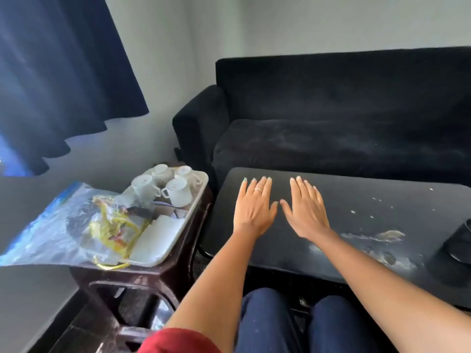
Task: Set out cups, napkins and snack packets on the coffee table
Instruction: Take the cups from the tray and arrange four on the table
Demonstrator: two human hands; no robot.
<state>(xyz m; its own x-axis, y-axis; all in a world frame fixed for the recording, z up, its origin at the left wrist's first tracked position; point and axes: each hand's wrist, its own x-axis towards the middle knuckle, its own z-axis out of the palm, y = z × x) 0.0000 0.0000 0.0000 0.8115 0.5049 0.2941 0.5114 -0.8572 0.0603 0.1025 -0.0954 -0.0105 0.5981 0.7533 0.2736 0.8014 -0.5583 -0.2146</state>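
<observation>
My left hand (254, 205) and my right hand (304, 207) are stretched out side by side, palms down and fingers straight, over the left part of the dark coffee table (344, 225). Neither holds anything. To the left, a white tray (196, 202) on a dark brown stool (153, 278) carries several white cups (178, 191) standing upside down and a stack of white napkins (159, 238). A clear plastic bag (76, 225) with yellow-trimmed snack packets (114, 225) inside lies across the tray's left side.
A black sofa (344, 110) stands right behind the coffee table. Crumbs and pale stains (374, 238) mark the table's right half, and a black object (461, 243) sits at its right edge. A dark curtain (58, 72) hangs at the upper left. My knees are under the table's front edge.
</observation>
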